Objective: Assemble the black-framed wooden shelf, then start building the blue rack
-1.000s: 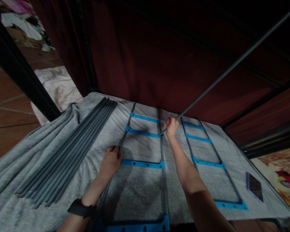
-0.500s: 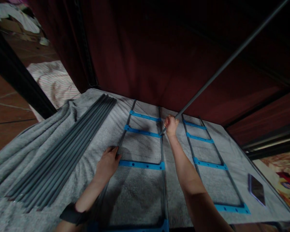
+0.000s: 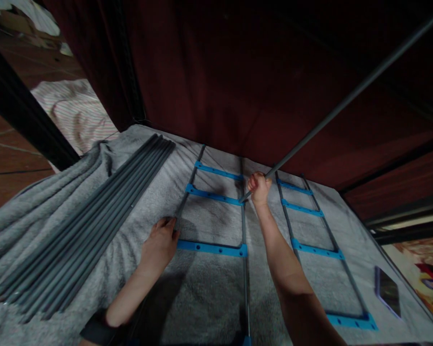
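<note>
A long grey rod (image 3: pixel 323 124) slants up to the right, and my right hand (image 3: pixel 259 188) is closed round it near its lower end. That end meets the right end of a blue crossbar (image 3: pixel 214 195) on the middle ladder-like frame. My left hand (image 3: pixel 161 242) is closed on the frame's left grey rod (image 3: pixel 182 205), beside the left end of a nearer blue crossbar (image 3: pixel 220 250). The fingertips curl over the rod; the thumb lies by the bar. The frame's right grey rod (image 3: pixel 244 226) runs below my right hand.
A bundle of several grey rods (image 3: pixel 90 226) lies at the left on the grey blanket (image 3: pixel 159 197). At the right is a second frame with blue crossbars (image 3: pixel 317 249), and beyond it a phone (image 3: pixel 388 292). A dark red curtain (image 3: pixel 216 86) hangs behind the table.
The view has shifted slightly. Both hands keep their grips, and the slanted rod's lower end stays at the same blue crossbar.
</note>
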### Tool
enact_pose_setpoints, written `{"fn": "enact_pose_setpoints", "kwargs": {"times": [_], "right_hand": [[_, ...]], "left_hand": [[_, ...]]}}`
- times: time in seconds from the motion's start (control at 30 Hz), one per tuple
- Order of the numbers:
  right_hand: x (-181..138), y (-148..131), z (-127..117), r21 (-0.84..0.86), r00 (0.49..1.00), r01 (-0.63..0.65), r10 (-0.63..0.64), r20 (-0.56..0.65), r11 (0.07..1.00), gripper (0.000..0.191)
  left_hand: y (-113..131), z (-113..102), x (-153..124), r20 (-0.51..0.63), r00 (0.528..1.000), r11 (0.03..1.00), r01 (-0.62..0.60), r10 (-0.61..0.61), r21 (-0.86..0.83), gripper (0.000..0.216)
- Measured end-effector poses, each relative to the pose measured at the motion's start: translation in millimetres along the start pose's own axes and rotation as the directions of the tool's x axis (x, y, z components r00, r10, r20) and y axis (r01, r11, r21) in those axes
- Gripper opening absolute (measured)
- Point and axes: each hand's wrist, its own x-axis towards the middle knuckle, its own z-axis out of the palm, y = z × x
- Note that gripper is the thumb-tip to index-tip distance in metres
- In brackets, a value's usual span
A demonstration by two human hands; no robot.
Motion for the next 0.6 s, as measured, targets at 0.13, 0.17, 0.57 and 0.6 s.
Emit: {"fn": "enact_pose_setpoints", "kwargs": {"times": [0.13,0.17,0.57,0.6], "right_hand": [[1,1,-4,0.044,1.000,0.010,-0.011,0.022,0.999,0.041],[2,1,-4,0.044,1.000,0.011,-0.012,0.023,0.999,0.042],[4,1,-1,-0.020,0.996,0.009,-0.010,-0.084,1.000,0.044],[4,1,0,-0.030,0.995,0.010,-0.013,-0.096,0.999,0.044]], "left_hand": [[-1,1,0,0.002,1.000,1.000,-0.003,0.003,0.004,0.044],[-2,2,0,0.003,1.000,1.000,-0.006,0.006,-0.002,0.045],[0,-11,1,0.028,0.997,0.996,-0.065,0.067,-0.065,0.041],[1,-14,1,0.034,0.997,0.995,-0.065,0.068,-0.069,0.041]]}}
